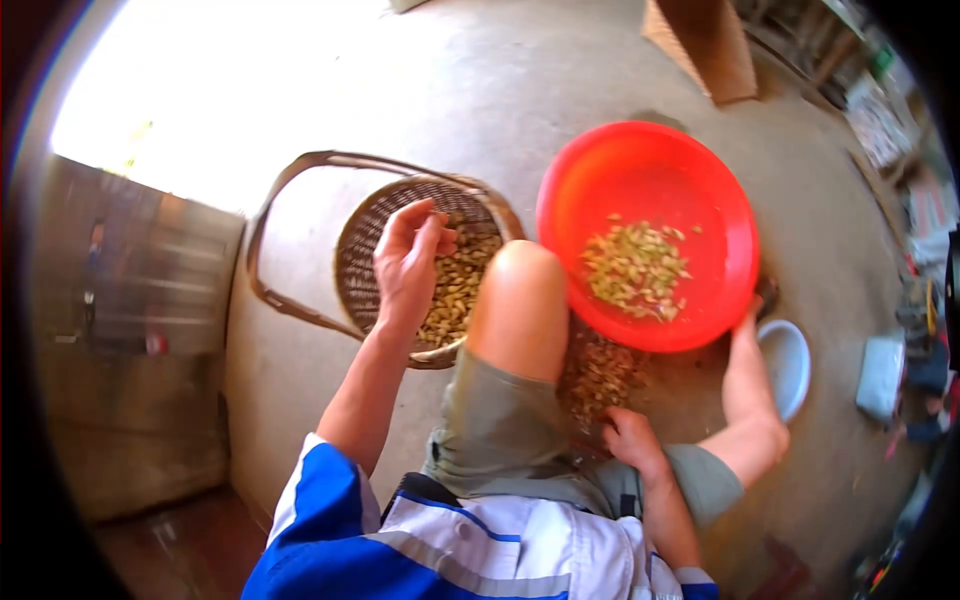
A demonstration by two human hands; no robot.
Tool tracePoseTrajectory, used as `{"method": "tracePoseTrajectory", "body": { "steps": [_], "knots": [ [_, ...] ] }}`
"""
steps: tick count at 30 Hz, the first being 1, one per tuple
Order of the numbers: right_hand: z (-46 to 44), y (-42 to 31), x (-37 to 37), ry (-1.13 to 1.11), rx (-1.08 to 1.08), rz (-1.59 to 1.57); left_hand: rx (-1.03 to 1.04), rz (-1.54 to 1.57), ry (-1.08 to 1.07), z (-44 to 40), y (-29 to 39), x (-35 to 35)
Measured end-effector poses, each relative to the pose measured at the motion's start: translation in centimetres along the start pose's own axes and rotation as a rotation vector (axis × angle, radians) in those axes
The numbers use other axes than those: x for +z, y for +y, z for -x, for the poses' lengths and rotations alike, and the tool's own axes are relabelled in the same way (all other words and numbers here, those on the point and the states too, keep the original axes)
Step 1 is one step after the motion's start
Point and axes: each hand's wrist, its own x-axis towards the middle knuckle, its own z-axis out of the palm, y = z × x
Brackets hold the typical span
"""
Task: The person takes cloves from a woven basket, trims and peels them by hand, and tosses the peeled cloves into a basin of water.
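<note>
My left hand [408, 258] is raised over a wicker basket [365, 235], fingers curled and thumb drawn in. I cannot make out what is between the fingertips. Inside the basket lie many small tan, nut-like pieces [462, 285]. My right hand [632, 440] is low between my legs, its fingers bent together beside a heap of brownish husks or shells [600, 378] on the floor; anything it holds is hidden. Ahead of it stands a red basin [715, 200] with a small pile of pale yellow-green pieces [640, 265] in it.
The basket's tall handle [262, 250] leans out to the left. My knee [525, 285] comes up between basket and basin. A pale bowl [785, 365] is partly behind my other leg. A cardboard piece [705, 50] stands at the back, and assorted items line the right side.
</note>
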Motion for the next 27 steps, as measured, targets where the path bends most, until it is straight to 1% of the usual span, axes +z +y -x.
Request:
{"method": "tracePoseTrajectory", "body": {
  "steps": [2,3,4,6,7,8,9,10,11,12,14,15,18,19,21,24,26,27],
  "knots": [
    [-0.9,0.7,0.6,0.113,-0.076,0.04,-0.095,-0.005,-0.014,-2.6,-6.0,-3.5],
    [-1.1,0.1,0.2,0.079,0.032,0.057,-0.14,-0.18,-0.002,-3.3,-10.0,-5.0],
    [-1.6,0.4,0.3,0.078,0.033,0.058,-0.189,-0.351,0.006,-3.7,-13.5,-6.1],
    [-2.1,1.4,0.4,0.08,0.043,0.061,-0.268,-0.762,-0.096,-2.8,-17.4,-6.0],
    [-2.3,1.9,0.2,0.001,0.123,0.102,-0.337,-0.927,-0.172,-2.1,-18.8,-5.4],
    [-2.4,2.3,0.3,-0.019,0.144,0.111,-0.405,-1.09,-0.254,-1.6,-20.1,-4.9],
    [-2.4,2.7,0.5,-0.04,0.165,0.12,-0.502,-1.173,-0.369,-1.2,-21.7,-4.8],
    [-2.2,3.3,0.6,-0.06,0.187,0.127,-0.598,-1.253,-0.49,-0.9,-23.2,-4.6],
    [-2.1,4.0,0.9,-0.069,0.207,0.094,-0.695,-1.321,-0.695,-1.0,-24.7,-4.6],
    [-2.0,4.5,1.1,-0.076,0.228,0.059,-0.748,-1.352,-0.726,-0.4,-25.7,-4.7],
    [-2.2,5.7,1.6,-0.095,0.276,-0.01,-0.772,-1.38,-1.018,0.0,-27.7,-5.3],
    [-2.4,5.7,1.8,-0.11,0.307,-0.043,-0.742,-1.345,-1.043,0.1,-28.5,-5.6],
    [-3.0,4.9,1.9,-0.139,0.372,-0.133,-0.74,-1.335,-1.078,0.4,-30.1,-6.0],
    [-3.2,4.1,1.5,-0.144,0.387,-0.159,-0.738,-1.293,-1.139,0.4,-30.6,-6.0],
    [-3.6,2.6,0.8,-0.148,0.368,-0.118,-0.837,-1.211,-1.056,0.4,-30.3,-5.7],
    [-3.7,2.2,0.5,-0.156,0.326,-0.068,-0.837,-1.15,-1.108,0.1,-29.5,-5.7],
    [-3.9,1.9,0.4,-0.162,0.31,-0.053,-0.758,-1.229,-1.19,0.6,-32.5,-6.0],
    [-4.0,1.7,0.4,-0.164,0.314,-0.055,-0.72,-1.262,-1.193,0.1,-30.2,-5.3]
  ]
}}
